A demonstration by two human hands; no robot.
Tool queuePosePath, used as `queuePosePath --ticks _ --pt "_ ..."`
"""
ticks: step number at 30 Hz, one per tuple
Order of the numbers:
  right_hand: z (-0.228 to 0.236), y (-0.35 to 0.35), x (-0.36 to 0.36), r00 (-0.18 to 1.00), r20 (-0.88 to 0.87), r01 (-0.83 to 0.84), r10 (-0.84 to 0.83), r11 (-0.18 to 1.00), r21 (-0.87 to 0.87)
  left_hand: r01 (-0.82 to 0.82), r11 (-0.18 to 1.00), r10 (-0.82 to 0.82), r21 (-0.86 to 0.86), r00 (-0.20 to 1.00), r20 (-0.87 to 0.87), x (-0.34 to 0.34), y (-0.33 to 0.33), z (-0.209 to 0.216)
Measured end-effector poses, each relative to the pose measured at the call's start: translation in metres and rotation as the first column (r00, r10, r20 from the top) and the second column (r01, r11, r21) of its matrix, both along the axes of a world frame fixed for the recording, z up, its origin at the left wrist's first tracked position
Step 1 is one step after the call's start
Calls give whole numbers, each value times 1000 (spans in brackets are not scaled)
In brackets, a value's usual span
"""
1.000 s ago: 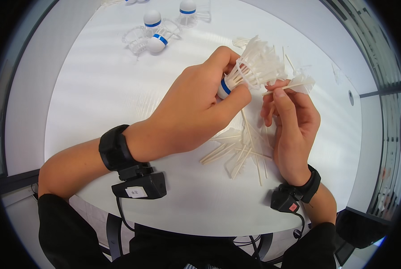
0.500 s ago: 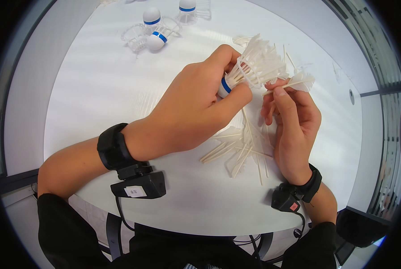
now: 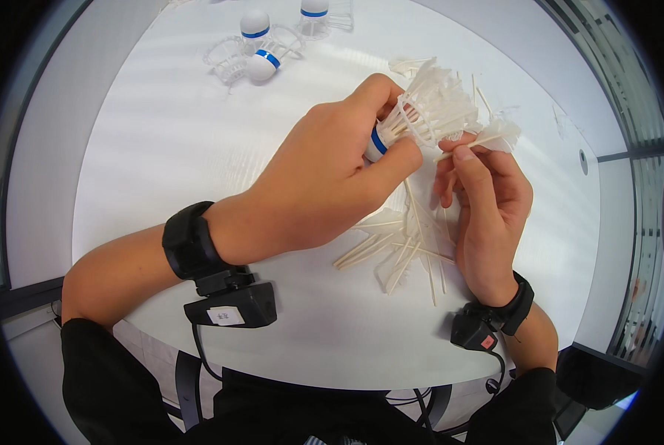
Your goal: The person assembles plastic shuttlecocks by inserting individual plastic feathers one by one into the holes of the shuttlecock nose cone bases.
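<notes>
We hold a shuttlecock (image 3: pixel 421 111) in our left hand (image 3: pixel 332 185), the grip clenched round its white cork with the blue band, above the round white bench (image 3: pixel 161 163). Our right hand (image 3: pixel 487 208) pinches a single feather (image 3: pixel 487 137) by its quill, just beside the shuttlecock's skirt. Loose feathers (image 3: pixel 398 252) lie scattered on the bench beneath both hands. Three more shuttlecocks (image 3: pixel 272 37) rest near the far edge, well apart. A window frame (image 3: pixel 628 133) curves along the right side.
</notes>
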State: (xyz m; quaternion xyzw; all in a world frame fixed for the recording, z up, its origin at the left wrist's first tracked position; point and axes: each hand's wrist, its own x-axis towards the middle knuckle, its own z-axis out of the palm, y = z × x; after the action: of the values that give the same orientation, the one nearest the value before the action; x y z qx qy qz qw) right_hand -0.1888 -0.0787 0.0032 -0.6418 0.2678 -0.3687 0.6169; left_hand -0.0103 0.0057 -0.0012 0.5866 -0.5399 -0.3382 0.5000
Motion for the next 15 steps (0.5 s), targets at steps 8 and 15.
queuePosePath --ticks 8,15 --pt "2 2 1 1000 -1 -12 12 1000 -1 -6 1000 6 3 1000 10 0 1 0" --pt "2 2 0 1000 -20 -12 12 1000 1 -2 1000 2 13 1000 17 0 1 0"
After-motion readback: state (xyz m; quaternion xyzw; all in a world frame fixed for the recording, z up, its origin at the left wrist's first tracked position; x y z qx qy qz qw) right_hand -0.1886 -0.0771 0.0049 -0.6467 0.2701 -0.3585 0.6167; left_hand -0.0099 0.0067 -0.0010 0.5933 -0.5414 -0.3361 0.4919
